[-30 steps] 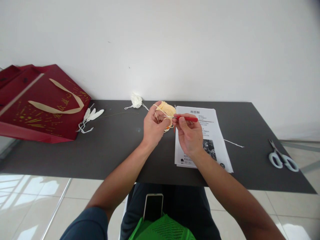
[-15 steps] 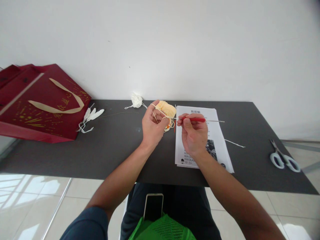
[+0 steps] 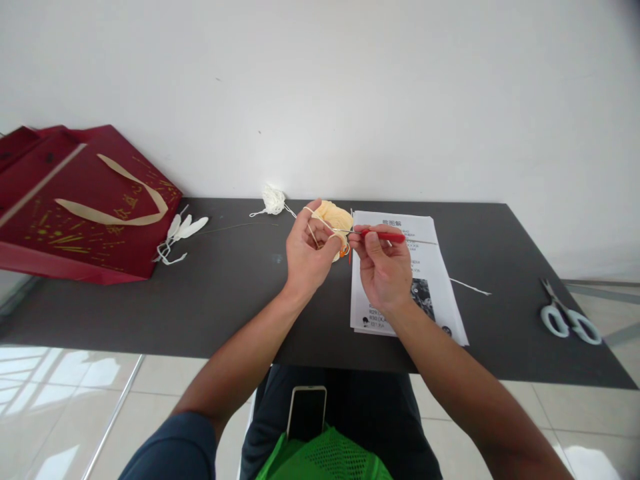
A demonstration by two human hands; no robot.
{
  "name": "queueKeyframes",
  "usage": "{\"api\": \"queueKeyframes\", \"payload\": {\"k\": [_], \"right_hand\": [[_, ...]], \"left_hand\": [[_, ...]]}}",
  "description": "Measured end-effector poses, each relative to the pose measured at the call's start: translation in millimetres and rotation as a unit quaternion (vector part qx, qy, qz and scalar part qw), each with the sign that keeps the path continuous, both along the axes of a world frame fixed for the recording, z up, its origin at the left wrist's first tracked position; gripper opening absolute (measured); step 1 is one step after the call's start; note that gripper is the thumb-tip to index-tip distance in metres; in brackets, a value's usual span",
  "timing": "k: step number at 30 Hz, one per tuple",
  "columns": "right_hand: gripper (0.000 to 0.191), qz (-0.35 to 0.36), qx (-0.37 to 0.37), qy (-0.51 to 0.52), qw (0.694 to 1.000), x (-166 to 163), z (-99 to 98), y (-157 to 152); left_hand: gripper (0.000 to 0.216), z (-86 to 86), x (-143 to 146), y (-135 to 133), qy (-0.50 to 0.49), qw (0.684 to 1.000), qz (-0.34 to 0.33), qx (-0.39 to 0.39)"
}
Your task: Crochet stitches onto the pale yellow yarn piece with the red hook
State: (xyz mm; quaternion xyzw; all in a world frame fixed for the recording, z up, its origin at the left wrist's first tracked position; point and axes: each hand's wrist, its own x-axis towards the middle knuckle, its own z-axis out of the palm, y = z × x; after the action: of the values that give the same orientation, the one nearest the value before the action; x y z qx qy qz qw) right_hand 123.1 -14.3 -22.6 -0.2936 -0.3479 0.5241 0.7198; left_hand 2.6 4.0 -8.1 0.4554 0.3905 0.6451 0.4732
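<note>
My right hand (image 3: 384, 267) is closed round the red handle of a crochet hook (image 3: 385, 236), held roughly level with its thin metal shaft toward the left. Pale yarn (image 3: 313, 235) runs over the raised forefinger of my left hand (image 3: 311, 250), whose thumb and another finger pinch the yarn close to the hook's tip. Whether a loop sits on the hook is too small to tell. Just behind my left hand lies a ball of pale yellow yarn (image 3: 336, 215), partly hidden by the fingers. A small orange item (image 3: 344, 252) shows beneath the pinch.
Printed sheets (image 3: 363, 283) lie under my right hand. Scissors (image 3: 567, 313) rest at the table's right end. A white yarn ball (image 3: 273, 199) sits by the wall. White crocheted pieces (image 3: 183, 229) lie beside a dark red bag (image 3: 95, 207). A phone (image 3: 307, 413) is on my lap.
The hook's tip has shifted slightly left and up at the yarn, and its rear end now tilts down less. My right hand has moved a little left; the two hands are closer together.
</note>
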Motion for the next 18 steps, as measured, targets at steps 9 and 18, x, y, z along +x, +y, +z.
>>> {"api": "queueKeyframes", "payload": {"k": [9,18], "right_hand": [[0.014,-0.019,0.069,-0.019,0.997,2.6,2.2,-0.4],[0.012,-0.039,0.087,-0.042,0.995,4.0,-1.2,0.0]], "left_hand": [[0.066,0.0,0.2,0.5,0.013,1.0,0.012,-0.007],[0.066,0.3,0.6,0.5,0.008,1.0,0.022,-0.002]]}}
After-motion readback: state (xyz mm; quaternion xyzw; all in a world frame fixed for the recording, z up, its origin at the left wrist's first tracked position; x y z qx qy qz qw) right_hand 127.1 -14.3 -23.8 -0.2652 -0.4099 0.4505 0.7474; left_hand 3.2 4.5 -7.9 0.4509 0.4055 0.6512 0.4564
